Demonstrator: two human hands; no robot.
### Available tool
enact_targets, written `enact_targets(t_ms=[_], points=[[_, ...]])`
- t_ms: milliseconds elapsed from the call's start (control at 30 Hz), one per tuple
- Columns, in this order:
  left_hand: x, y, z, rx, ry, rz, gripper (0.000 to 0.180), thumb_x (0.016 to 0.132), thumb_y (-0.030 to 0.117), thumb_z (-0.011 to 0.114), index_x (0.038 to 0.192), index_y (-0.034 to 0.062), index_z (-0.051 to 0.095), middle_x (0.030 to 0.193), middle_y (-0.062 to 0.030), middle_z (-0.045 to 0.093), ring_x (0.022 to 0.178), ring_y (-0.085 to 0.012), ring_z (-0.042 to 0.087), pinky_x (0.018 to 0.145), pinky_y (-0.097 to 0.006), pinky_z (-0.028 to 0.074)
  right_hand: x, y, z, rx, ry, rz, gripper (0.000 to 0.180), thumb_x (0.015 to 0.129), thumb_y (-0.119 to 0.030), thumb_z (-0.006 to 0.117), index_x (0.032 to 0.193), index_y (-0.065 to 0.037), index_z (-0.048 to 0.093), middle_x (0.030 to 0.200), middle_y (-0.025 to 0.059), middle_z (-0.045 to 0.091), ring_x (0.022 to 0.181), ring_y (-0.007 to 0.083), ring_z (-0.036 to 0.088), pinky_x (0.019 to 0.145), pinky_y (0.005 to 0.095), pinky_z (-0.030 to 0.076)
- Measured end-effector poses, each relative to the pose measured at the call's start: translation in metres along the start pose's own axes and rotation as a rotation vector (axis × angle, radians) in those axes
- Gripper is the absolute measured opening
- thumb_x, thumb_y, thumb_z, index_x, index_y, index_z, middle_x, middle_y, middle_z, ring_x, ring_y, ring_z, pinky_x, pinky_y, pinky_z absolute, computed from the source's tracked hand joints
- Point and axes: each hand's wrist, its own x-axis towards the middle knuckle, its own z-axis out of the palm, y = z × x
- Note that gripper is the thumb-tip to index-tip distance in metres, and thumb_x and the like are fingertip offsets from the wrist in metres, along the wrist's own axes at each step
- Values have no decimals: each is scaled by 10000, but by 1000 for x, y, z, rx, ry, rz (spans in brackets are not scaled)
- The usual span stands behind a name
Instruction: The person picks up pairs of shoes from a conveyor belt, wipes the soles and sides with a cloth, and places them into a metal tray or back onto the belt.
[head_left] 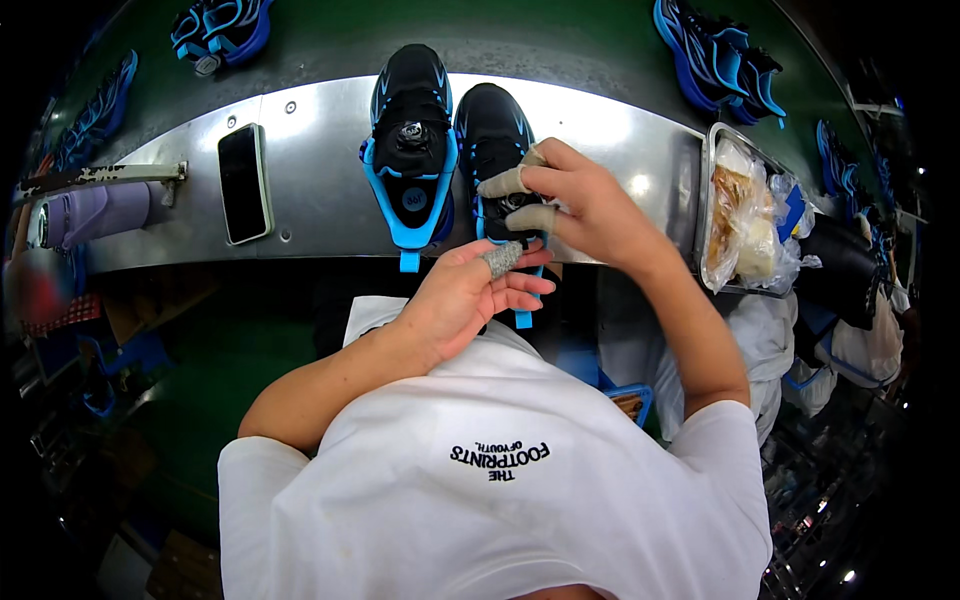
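Note:
Two black sneakers with light blue collars and heel tabs stand side by side on the metal work surface, toes pointing away from me. The left sneaker (412,150) is untouched, with a round dial on its tongue. My left hand (470,290) grips the right sneaker (492,125) at its heel collar, the grey-wrapped thumb on top and the fingers on the far side of the edge. My right hand (575,205), beige covers on its fingertips, closes its fingers over the same sneaker's tongue, partly hiding its dial.
A phone (245,185) lies to the left, beside a purple bottle (95,215) and a metal bar (105,183). On the right stands a metal tray (708,205) of plastic-bagged items. More blue-black sneakers (715,60) sit on the green surface (560,35) beyond.

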Motion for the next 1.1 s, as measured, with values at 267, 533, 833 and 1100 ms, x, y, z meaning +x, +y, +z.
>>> enact_targets(t_ms=[267,533,833,1100], points=[[-32,63,20,669,-267,-393,278,946,190,615,1133,-12,651,1114,-123,642,916,-174,649,757,-273,526,-5,-11,4,-29,160,251,323,771,-171,771,1085,-122,716,805,38,539,685,128,518,638,268,440],[14,109,-32,1433,318,689,446,738,83,743,1167,61,622,982,-62,537,822,-185,505,748,-286,437,48,9,-3,33,157,261,233,866,-162,677,1082,-79,698,921,103,627,746,178,580,722,300,486],[16,130,-42,1368,179,630,435,775,22,645,1205,29,580,1017,-42,586,921,-145,535,832,-253,418,72,29,0,146,135,322,227,886,-159,655,1086,-67,711,939,102,652,806,182,611,752,297,488],[12,131,-40,1495,218,672,447,765,109,713,1187,40,583,1079,-55,598,983,-165,532,853,-280,417,76,33,-2,153,107,341,230,896,-155,627,1091,-67,710,999,121,661,881,204,631,797,302,491]])
